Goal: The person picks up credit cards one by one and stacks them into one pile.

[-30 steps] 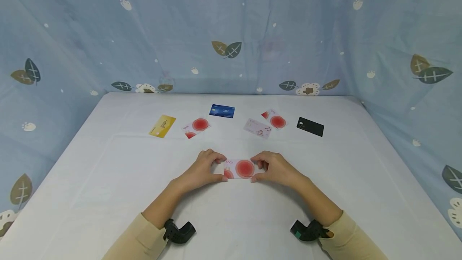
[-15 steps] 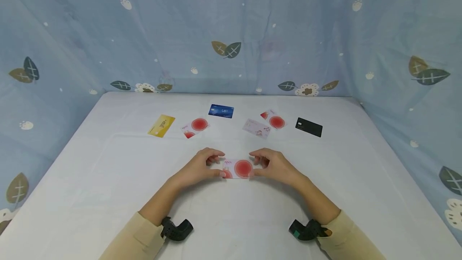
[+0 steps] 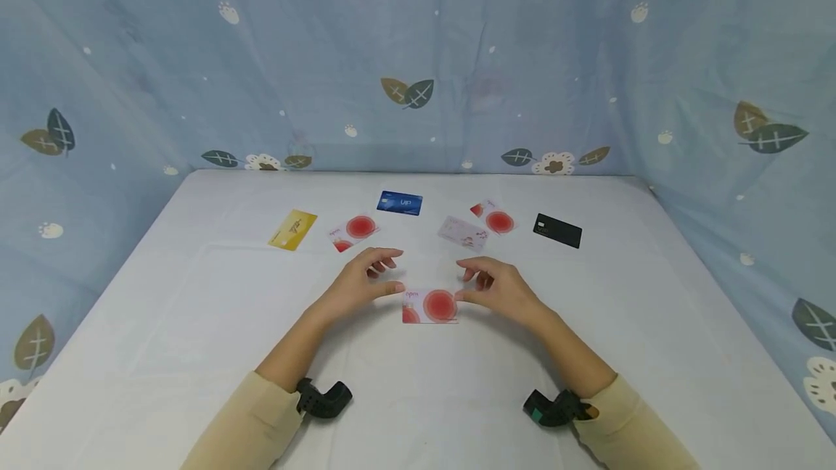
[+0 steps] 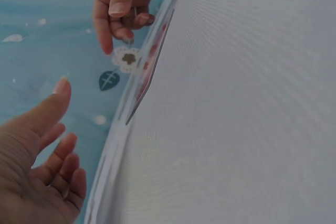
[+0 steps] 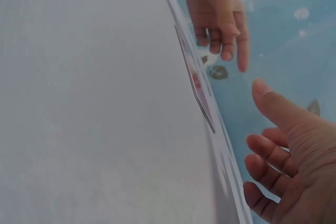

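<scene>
A white card with red circles (image 3: 429, 306) lies flat on the white table in front of me, seen edge-on as a thin card (image 4: 152, 66) in the left wrist view. My left hand (image 3: 361, 283) hovers beside its far left corner, thumb and fingers parted. On the other side, my right hand (image 3: 499, 289) hangs near the far right corner in a like pose. Neither hand grips anything. In the right wrist view, my right hand (image 5: 294, 156) is apart from the card (image 5: 195, 82).
Farther back lie a yellow card (image 3: 292, 230), a red-circled card (image 3: 353, 231), a blue VIP card (image 3: 400, 203), a pale pink card (image 3: 463, 233) beside another red-circled card (image 3: 494, 217), and a black card (image 3: 558, 231). A blue patterned curtain (image 3: 418, 56) encloses the table.
A second ago both hands held the card by its ends. They have let go and lifted away from it, toward the table's far side. The card lies in about the same place.
</scene>
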The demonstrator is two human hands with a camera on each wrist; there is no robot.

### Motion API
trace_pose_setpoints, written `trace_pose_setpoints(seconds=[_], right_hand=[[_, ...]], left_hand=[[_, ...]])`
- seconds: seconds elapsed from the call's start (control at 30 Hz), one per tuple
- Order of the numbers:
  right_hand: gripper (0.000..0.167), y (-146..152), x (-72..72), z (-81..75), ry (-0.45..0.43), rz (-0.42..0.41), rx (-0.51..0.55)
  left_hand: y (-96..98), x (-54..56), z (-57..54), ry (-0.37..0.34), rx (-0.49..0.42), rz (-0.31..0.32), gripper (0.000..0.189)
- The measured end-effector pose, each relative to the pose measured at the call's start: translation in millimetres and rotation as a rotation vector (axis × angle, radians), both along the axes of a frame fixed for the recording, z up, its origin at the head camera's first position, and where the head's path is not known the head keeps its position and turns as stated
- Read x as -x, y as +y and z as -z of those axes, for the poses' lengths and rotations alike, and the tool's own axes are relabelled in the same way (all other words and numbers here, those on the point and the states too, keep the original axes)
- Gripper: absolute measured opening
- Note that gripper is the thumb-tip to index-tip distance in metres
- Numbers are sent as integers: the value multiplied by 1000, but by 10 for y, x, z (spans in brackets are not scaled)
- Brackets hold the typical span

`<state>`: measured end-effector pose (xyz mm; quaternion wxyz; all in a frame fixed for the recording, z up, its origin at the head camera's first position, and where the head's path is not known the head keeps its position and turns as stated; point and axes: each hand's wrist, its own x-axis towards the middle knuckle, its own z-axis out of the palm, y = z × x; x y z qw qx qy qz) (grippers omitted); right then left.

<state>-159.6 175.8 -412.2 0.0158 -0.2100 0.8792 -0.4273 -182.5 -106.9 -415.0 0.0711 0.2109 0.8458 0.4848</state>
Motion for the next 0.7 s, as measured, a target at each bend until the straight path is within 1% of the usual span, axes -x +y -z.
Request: trace_pose_setpoints(seconds=[0.17, 0.4, 0.57, 0.7], right_hand=[[53, 39, 41, -9, 21, 25, 0], [57, 79, 97, -34, 64, 60, -9], [59, 98, 166, -39, 90, 75, -30], [58, 107, 243, -51, 103, 78, -45]], left_hand=[[46, 55, -23, 19, -11, 14, 61], [115, 134, -68, -35, -4, 14, 66], [148, 215, -88, -29, 15, 25, 68], [173, 276, -94, -37, 31, 26, 71]])
